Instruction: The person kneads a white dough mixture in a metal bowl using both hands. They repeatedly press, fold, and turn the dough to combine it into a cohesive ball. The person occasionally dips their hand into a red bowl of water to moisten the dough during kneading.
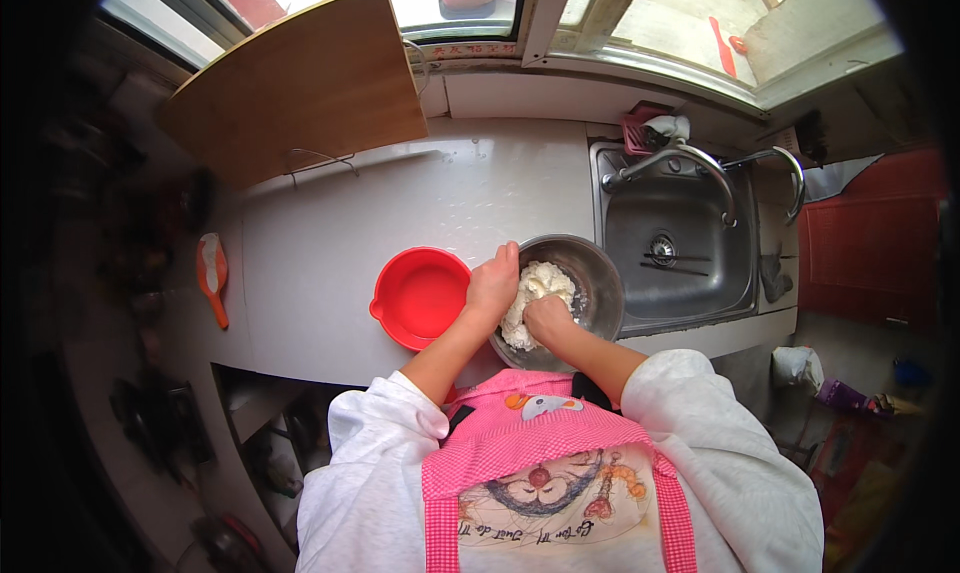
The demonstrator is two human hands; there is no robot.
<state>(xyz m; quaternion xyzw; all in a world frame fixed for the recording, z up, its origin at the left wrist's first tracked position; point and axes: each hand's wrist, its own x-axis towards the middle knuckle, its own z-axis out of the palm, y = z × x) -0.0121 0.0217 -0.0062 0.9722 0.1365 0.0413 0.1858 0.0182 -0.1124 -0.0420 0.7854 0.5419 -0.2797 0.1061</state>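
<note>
A stainless steel bowl [600,288] stands on the counter in front of me, with a lump of rough, pale dough [546,279] inside. My left hand [493,284] grips the bowl's left rim, its fingers pointing away from me. Pressed into the dough is my right hand [547,316], curled into a fist; its fingertips are hidden. Close by on the left, beside my left hand, sits a red plastic bowl [424,295] with a small pouring lip. Its inside shows only red.
A steel sink [679,288] with chopsticks in it and a curved faucet [712,168] adjoin the metal bowl's right side. A wooden board [315,85] leans near the window. An orange-handled scoop [213,277] lies far left. Behind the sink is a pink basket [636,134].
</note>
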